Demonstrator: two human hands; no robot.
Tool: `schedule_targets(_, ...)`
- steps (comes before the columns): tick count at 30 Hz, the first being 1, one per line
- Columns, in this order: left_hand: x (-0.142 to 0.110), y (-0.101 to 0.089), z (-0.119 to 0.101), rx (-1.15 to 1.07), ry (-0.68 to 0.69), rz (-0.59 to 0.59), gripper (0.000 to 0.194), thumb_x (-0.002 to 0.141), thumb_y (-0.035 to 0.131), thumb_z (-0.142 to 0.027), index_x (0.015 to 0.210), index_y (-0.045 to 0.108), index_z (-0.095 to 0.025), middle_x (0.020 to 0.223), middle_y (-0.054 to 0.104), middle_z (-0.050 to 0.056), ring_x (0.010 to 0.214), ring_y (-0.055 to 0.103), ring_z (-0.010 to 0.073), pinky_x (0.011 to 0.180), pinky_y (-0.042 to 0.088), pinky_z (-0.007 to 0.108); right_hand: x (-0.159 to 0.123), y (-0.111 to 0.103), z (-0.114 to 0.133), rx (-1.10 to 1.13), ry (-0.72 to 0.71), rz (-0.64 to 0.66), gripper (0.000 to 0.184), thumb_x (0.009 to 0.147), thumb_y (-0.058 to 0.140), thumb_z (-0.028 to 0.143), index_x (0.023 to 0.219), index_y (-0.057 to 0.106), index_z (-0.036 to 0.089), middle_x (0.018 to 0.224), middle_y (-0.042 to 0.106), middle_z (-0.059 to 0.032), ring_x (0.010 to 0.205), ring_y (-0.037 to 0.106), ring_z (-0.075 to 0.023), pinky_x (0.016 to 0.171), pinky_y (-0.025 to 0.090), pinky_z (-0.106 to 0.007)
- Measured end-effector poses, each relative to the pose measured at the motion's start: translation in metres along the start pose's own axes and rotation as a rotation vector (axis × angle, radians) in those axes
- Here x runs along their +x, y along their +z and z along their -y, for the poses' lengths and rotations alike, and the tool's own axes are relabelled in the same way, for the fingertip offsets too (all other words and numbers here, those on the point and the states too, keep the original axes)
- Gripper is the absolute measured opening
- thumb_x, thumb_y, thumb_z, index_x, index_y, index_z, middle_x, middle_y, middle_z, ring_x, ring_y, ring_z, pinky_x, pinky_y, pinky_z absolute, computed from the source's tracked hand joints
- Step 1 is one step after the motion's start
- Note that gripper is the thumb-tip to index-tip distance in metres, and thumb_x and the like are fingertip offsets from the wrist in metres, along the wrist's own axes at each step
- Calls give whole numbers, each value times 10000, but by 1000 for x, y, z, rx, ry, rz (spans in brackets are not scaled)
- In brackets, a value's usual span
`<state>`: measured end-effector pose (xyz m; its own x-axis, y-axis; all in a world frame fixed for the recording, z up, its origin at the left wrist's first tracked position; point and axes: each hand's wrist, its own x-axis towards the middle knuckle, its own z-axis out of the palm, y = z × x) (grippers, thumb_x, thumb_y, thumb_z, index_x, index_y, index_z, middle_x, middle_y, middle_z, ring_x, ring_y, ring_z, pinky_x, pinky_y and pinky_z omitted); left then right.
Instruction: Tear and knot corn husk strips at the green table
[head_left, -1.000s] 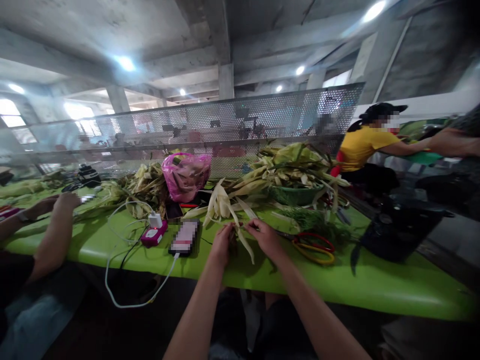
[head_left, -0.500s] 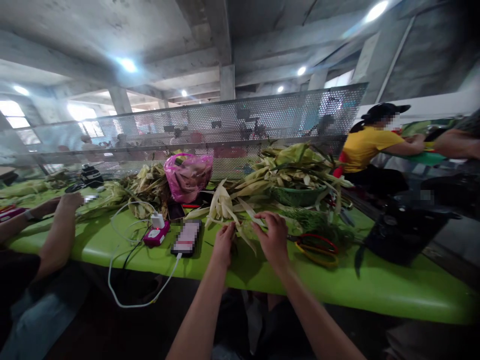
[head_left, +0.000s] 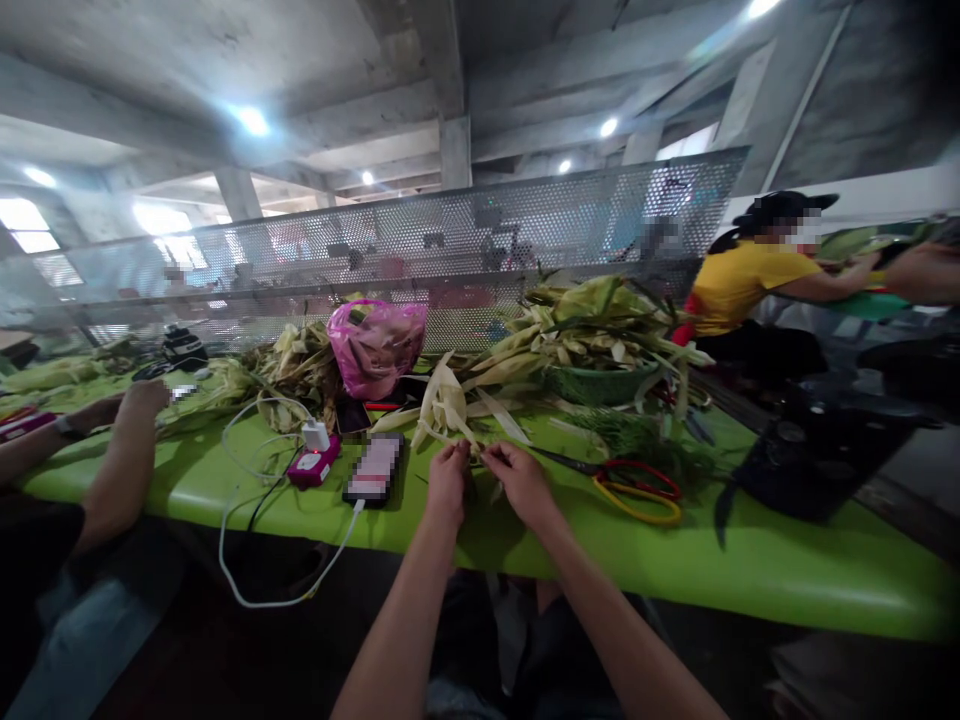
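Pale corn husks (head_left: 444, 395) spread upward and away from my two hands above the green table. My left hand (head_left: 448, 488) pinches the gathered lower ends of the husks. Close beside it, my right hand (head_left: 519, 482) is closed, thumb and finger together at the same husk ends. The fingers partly hide the spot where they grip. Just right of my right hand lie scissors (head_left: 637, 490) with one red and one yellow handle loop. A loose husk strip (head_left: 504, 415) lies behind my right hand.
A green basket (head_left: 600, 387) heaped with husks stands behind, near a pink plastic bag (head_left: 377, 345). To the left are a charging phone (head_left: 375, 468) and a magenta power block (head_left: 315, 465). A co-worker's arms (head_left: 124, 440) rest farther left; a black bag (head_left: 799, 460) sits right.
My right hand has moved left and down, from spread fingers around a husk strip to a pinch beside my left hand. My left hand stays nearly in place. The scissors' blades now show.
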<state>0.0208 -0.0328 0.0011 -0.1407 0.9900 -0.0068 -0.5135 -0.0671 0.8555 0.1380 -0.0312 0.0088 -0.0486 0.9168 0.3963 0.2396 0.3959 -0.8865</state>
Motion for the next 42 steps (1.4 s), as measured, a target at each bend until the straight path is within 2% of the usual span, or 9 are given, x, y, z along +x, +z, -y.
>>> schedule_targets(6,0,-2,-3,-15,-26,-25,431,590,765,-515,765,638,-142,422,333,-114,351,242,33,399,157,210,-1,0,-1,91,43,3,169,739,632,370,694,644,207,648,629,14,629,539,-166,597,396,-272)
schedule_targets(11,-1,-1,-2,-42,-48,26,394,629,754,-490,813,654,-157,463,433,-84,368,311,51,406,221,213,0,-2,-6,212,145,67,281,703,678,468,730,693,189,542,589,24,497,499,-145,494,382,-264)
schedule_targets(14,-5,1,-4,-47,-58,73,366,643,755,-466,820,664,-159,552,544,-41,425,408,72,437,289,215,-1,-4,-5,308,194,95,371,708,659,547,781,702,185,595,638,1,508,552,-161,504,429,-281)
schedule_targets(18,-11,5,-6,-46,-38,97,309,614,779,-383,795,664,-161,697,629,-5,560,520,97,505,360,204,-1,-7,-2,416,218,15,367,654,717,535,825,670,214,731,694,-6,651,636,-189,610,489,-295)
schedule_targets(22,-11,8,-5,-14,-12,119,287,572,811,-306,769,676,-149,701,643,5,616,548,110,575,394,210,1,-11,-4,459,235,-103,305,628,759,441,790,645,210,738,684,-1,664,622,-167,613,480,-265)
schedule_targets(27,-10,8,-3,3,30,141,327,554,839,-328,773,687,-138,701,661,10,636,560,115,645,422,227,1,-10,-5,459,240,-122,289,624,761,432,736,651,189,572,607,29,486,513,-113,475,401,-227)
schedule_targets(32,-11,10,-4,2,65,139,337,552,845,-349,767,684,-146,717,678,18,678,593,137,686,452,248,1,-7,-3,423,185,-138,298,614,771,444,729,664,190,675,673,-11,616,589,-153,583,461,-258)
schedule_targets(38,-14,14,-4,33,103,112,284,597,814,-341,733,661,-144,677,648,13,677,583,143,663,447,245,0,-6,-3,317,123,-218,274,679,722,447,699,660,181,594,607,-8,539,517,-143,522,408,-262)
schedule_targets(42,-14,12,-3,76,129,116,261,632,790,-334,746,644,-151,644,607,-13,623,531,117,619,411,230,2,-9,-3,244,78,-256,289,695,685,460,746,635,181,683,628,-28,627,571,-176,610,457,-301)
